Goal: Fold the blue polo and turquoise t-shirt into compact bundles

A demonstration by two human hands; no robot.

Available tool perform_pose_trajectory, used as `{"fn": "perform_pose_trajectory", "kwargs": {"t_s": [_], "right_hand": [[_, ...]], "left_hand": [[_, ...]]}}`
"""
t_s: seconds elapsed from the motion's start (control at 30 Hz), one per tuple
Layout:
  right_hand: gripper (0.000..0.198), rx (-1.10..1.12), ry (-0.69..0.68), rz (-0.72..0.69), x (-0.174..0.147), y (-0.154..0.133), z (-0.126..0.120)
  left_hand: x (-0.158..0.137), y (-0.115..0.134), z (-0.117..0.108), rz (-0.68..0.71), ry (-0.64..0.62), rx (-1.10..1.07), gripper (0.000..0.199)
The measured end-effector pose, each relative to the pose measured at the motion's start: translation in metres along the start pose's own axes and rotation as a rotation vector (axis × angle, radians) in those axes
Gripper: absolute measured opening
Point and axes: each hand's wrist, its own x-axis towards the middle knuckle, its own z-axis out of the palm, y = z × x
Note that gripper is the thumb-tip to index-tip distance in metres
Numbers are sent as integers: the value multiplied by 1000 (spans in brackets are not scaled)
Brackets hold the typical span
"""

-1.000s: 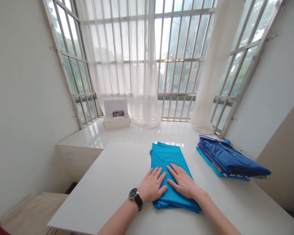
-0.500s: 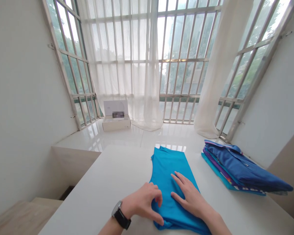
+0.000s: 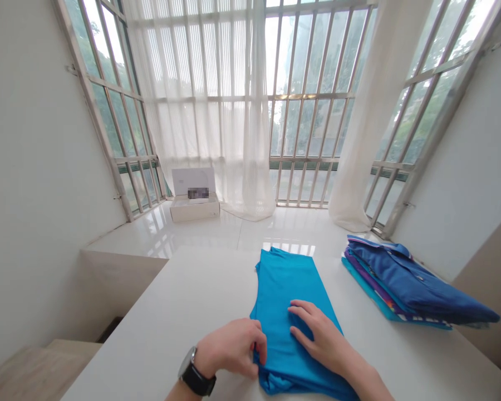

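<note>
A bright blue shirt (image 3: 292, 278), folded into a long shape, lies on the white tabletop in front of me. At its lower left edge, my left hand (image 3: 236, 348) has curled fingers and the thumb drawn in, pinching the cloth edge; the fingertips are partly hidden. A black watch (image 3: 196, 373) is on that wrist. My right hand (image 3: 317, 334) rests palm down on the shirt's middle right, fingers stretched and thumb apart. The near end of the cloth is slightly bunched.
To the right sits a stack of folded clothes (image 3: 404, 284), a dark blue collared shirt on top. An opened white box (image 3: 195, 210) stands on the window ledge (image 3: 250, 234) at the back left. Sheer curtains (image 3: 246, 167) hang before barred windows.
My left hand has shifted a little left and its thumb and fingers have closed in at the shirt's edge. My right hand stays on the cloth, fingers slightly more bent.
</note>
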Motion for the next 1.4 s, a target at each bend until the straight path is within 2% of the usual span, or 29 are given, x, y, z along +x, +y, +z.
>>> {"fn": "perform_pose_trajectory", "kwargs": {"t_s": [0.1,0.2,0.37,0.47,0.53,0.6,0.7,0.83,0.93,1.0,1.23,1.4], "right_hand": [[39,79,19,-25,1,-5,-3],[36,198,17,-61,0,-17,-8],[35,291,-98,-105,-4,-38,-9],[35,245,-77,-75,-3,-42,0],[28,249,-43,-60,1,-40,6],[30,302,-17,-47,5,-37,10],[29,440,14,1,10,-28,11],[35,523,111,83,13,-18,8],[44,590,153,114,15,-13,5],[45,634,162,121,15,-11,3],[46,679,200,140,16,-9,0],[45,722,180,131,15,-8,0]], "left_hand": [[-1,2,-2,-2,54,-36,11],[-2,5,-3,-16,127,-54,16],[11,7,4,-40,403,-43,18],[21,8,13,-40,570,-80,17],[23,10,17,-17,630,-116,17],[22,13,18,5,654,-134,16],[16,17,15,54,563,-122,4],[12,15,16,159,282,-95,28],[13,10,23,180,195,-16,46],[14,9,27,183,163,63,50],[12,17,26,159,129,162,22],[8,24,20,134,152,123,32]]}}
